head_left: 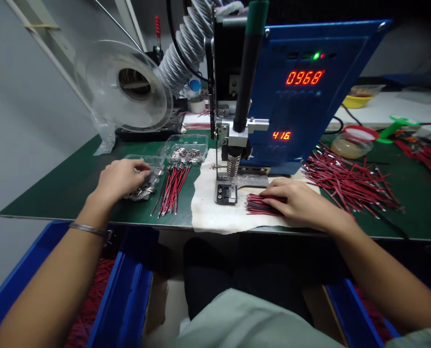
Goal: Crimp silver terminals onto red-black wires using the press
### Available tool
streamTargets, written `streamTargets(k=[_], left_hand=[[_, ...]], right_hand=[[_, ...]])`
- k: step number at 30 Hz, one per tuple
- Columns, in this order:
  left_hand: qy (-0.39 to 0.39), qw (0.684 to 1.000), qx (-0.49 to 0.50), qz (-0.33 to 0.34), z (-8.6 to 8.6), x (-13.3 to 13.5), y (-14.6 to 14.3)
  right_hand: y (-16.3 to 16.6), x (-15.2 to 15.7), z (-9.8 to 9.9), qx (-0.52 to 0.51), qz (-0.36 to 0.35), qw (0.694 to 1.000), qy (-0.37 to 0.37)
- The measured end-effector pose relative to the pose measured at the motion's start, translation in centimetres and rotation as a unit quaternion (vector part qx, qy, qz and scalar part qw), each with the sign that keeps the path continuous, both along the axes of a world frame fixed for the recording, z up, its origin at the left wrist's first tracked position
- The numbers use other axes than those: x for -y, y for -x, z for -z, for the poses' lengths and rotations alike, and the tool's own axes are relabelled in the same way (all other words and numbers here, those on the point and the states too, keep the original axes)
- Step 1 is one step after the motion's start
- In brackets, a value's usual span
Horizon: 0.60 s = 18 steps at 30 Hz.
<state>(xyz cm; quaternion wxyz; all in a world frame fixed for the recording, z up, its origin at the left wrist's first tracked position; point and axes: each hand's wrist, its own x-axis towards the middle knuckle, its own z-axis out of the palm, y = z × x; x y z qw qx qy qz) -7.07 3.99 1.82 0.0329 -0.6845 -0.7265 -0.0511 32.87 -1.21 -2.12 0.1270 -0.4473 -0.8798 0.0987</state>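
My left hand (119, 178) reaches over a clear plastic tray (157, 166) of small metal parts (148, 187). Its fingers are curled together, and whatever they pinch is too small to make out. On the white cloth (211, 212), my right hand (297, 199) is closed over a flat row of red and black wires (259, 205), thumb and fingers resting across them. To the left of these wires is the small black metal fixture (225, 193) of a soldering machine, under its spring-wrapped tip (233, 165).
A second clear tray (186, 153) of metal parts stands beside a wire bundle (174, 191). The machine's blue control box (309, 101) shows red digits. A loose wire pile (349, 181) lies right, near a red-lidded jar (353, 142). Blue bins (128, 285) sit below the table edge.
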Motion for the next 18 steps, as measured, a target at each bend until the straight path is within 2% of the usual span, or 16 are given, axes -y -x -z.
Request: streamTargets(k=[3, 5, 9, 12, 18], left_hand=[[0.045, 0.999, 0.02, 0.002, 0.4, -1.6, -0.2], [0.049, 0.999, 0.018, -0.001, 0.5, -2.2, -0.3], [0.043, 0.998, 0.048, 0.018, 0.7, -3.1, 0.1], [0.025, 0.993, 0.113, 0.038, 1.3, -3.8, 0.8], [-0.011, 0.977, 0.212, 0.036, 2.3, -4.7, 1.2]], right_hand=[[0.1, -0.2, -0.1, -0.008, 0.001, 1.0, 0.0], [0.1, -0.2, -0.2, -0.012, 0.0, 1.0, 0.001], [0.1, -0.2, -0.2, -0.014, 0.0, 1.0, 0.002], [0.0, -0.2, -0.2, -0.019, 0.003, 1.0, 0.001], [0.1, -0.1, -0.2, -0.025, 0.012, 1.0, 0.005]])
